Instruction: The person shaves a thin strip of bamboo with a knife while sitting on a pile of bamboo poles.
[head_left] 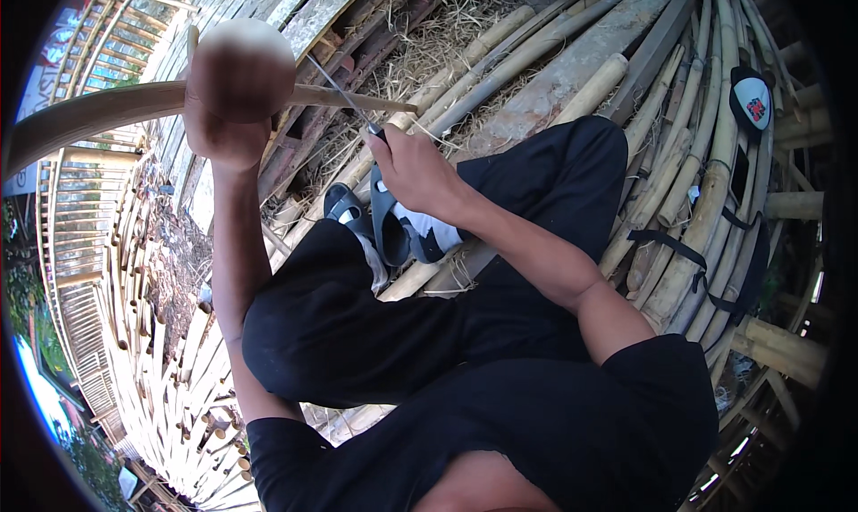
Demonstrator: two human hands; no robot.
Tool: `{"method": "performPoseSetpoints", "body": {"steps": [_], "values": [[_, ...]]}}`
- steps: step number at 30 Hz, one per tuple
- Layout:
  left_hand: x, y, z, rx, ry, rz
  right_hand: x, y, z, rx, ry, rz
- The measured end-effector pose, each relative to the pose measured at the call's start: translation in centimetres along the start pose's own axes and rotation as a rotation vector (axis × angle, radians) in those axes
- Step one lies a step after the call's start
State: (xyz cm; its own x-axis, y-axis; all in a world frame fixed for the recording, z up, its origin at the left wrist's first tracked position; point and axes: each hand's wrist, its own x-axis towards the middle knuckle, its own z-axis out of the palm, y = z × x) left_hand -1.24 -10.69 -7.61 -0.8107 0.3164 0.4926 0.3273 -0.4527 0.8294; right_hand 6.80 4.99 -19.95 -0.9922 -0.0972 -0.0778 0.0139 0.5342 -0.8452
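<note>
My left hand (223, 141) is closed round a long, curved bamboo strip (107, 112); a round blur covers part of its fingers. The strip runs from the far left edge, through my fist, to a narrower end just above my right hand. In my right hand (416, 172) is a knife (347, 95), its dark handle gripped near my left knee and its thin blade pointing up and left. The blade crosses the strip in this view; whether the two touch I cannot tell. My legs are folded below, with dark sandals (389, 222) on my feet.
Bamboo poles (715, 181) lie bundled on the right, with a cap (751, 101) and a black strap (670, 244) on them. Dry shavings (429, 43) cover the ground ahead. Cut bamboo (170, 369) is piled at left, beside a bamboo railing (76, 217).
</note>
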Motion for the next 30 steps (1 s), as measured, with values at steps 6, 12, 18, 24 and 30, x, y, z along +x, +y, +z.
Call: {"method": "performPoseSetpoints", "body": {"steps": [6,12,18,24,30], "values": [[0.2,-0.2,0.0,-0.034,-0.028,0.010,0.8,3.8,0.7,-0.046,0.026,0.043],[0.4,0.7,-0.7,0.009,-0.093,-0.034,0.7,2.4,1.2,0.011,0.037,-0.031],[-0.3,0.7,-1.0,-0.025,-0.063,-0.058,-0.8,-0.2,0.9,0.100,0.006,-0.045],[0.7,0.0,-0.4,-0.034,-0.057,0.007,1.4,6.3,3.2,-0.020,0.154,0.018],[0.0,0.7,-0.5,0.001,-0.063,-0.008,0.4,2.3,2.9,0.117,0.065,-0.032]]}}
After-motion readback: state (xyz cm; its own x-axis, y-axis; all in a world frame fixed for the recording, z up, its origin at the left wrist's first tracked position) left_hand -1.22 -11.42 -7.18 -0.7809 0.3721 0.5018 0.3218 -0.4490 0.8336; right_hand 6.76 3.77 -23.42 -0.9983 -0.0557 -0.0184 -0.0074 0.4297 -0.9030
